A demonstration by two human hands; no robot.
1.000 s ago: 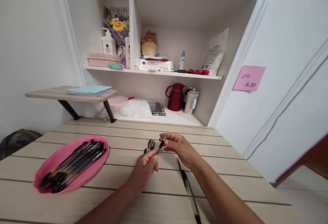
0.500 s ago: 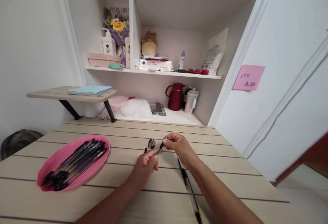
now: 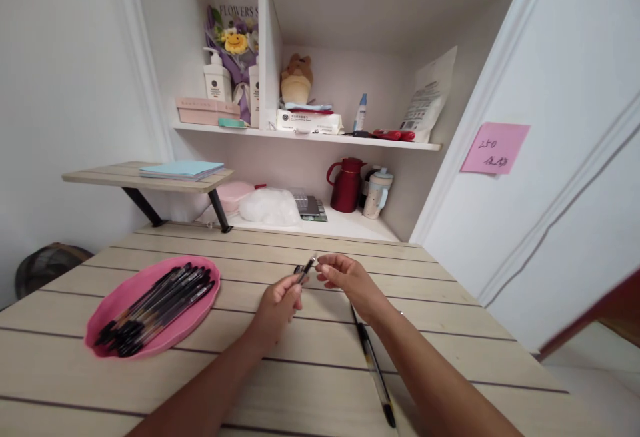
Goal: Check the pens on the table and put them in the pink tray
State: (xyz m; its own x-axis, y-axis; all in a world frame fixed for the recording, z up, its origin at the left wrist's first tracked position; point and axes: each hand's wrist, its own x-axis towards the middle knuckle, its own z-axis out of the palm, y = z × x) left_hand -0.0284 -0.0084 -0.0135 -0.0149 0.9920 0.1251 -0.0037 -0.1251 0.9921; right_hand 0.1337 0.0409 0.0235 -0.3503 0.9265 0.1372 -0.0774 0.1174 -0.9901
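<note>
Over the middle of the wooden table (image 3: 320, 383), toward its far edge, the left hand (image 3: 275, 303) pinches a short black pen part (image 3: 305, 269) between thumb and fingertips, its upper end tilted up and to the right. The right hand (image 3: 350, 281) hovers just beside that upper end with fingers loosely curled and slightly apart, clamped on nothing; whether a fingertip touches the part cannot be told. Under the right forearm a long pen refill (image 3: 373, 369) lies on the table, running toward the near edge. Well to the left, near the table's left edge, a pink oval tray (image 3: 117, 298) holds a bundle of black pens (image 3: 157, 307) lying side by side.
</note>
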